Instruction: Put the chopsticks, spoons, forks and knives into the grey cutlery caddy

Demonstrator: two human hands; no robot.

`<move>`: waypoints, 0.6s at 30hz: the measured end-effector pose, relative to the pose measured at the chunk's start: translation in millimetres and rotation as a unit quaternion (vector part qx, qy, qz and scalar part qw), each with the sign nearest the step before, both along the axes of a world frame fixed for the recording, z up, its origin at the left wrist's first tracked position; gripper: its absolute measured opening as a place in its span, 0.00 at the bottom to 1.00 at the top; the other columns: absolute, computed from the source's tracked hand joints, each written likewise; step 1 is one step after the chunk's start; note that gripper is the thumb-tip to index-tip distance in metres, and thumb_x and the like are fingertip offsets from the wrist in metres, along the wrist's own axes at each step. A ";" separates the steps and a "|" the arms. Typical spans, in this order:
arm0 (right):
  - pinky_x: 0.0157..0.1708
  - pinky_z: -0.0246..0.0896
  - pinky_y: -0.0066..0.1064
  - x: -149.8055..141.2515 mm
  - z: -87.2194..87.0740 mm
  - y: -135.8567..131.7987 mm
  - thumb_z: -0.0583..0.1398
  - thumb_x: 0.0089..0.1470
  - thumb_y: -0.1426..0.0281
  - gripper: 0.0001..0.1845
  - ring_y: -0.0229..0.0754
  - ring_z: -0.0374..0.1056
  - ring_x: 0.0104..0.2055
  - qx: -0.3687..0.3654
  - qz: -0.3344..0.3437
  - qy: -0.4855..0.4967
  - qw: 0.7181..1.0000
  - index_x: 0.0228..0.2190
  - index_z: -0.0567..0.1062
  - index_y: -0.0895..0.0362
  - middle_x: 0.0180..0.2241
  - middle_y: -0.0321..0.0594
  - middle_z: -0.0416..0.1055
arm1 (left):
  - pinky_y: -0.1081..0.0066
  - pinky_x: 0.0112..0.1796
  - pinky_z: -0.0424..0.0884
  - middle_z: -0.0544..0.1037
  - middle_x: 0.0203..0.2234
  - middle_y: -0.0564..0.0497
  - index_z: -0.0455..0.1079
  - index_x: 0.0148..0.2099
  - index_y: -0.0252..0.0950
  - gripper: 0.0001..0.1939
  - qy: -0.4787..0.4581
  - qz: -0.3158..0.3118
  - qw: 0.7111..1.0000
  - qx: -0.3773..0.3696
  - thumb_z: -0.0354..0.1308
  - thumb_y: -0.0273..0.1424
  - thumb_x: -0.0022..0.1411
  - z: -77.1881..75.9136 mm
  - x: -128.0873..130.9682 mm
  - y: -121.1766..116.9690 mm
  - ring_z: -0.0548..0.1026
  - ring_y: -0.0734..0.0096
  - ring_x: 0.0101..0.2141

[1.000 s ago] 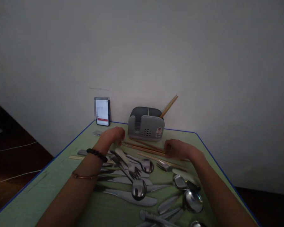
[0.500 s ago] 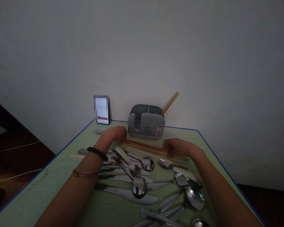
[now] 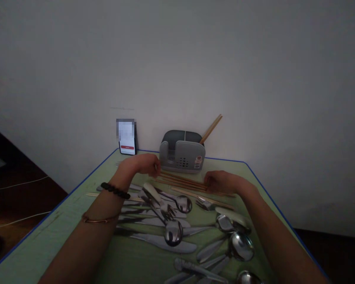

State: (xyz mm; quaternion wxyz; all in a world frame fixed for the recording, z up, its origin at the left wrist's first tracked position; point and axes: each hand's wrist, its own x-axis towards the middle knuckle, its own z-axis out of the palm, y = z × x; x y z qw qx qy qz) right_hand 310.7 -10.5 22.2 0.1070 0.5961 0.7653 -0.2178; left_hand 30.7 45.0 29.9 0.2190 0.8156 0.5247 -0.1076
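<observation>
Several brown wooden chopsticks lie crosswise between my hands, in front of the grey utensil holder. My left hand is closed at their left end, with its fingertips partly hidden. At their right end my right hand has its fingers curled round the sticks. Closer to me, lighter chopsticks and a small fork rest on the table. Another pair of chopsticks leans out of the holder's right side.
A lit phone stands against the wall at the back left. Nearer me on the green table lie several table knives, a fork and several spoons, some overlapping. A blue edge strip borders the table.
My left hand has shifted slightly up and to the right along the chopsticks. The brown chopsticks now look a little more spread apart. My right hand has barely moved.
</observation>
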 end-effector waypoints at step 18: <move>0.24 0.49 0.25 -31.3 39.4 -24.1 0.50 0.60 0.63 0.13 0.33 0.56 0.22 0.234 0.081 0.256 0.935 0.36 0.71 0.57 0.21 0.31 0.62 | 0.79 0.27 0.61 0.76 0.23 0.53 0.74 0.37 0.33 0.11 -0.247 -0.125 0.932 0.234 0.51 0.32 0.62 51.5 35.0 -42.9 0.70 0.77 0.24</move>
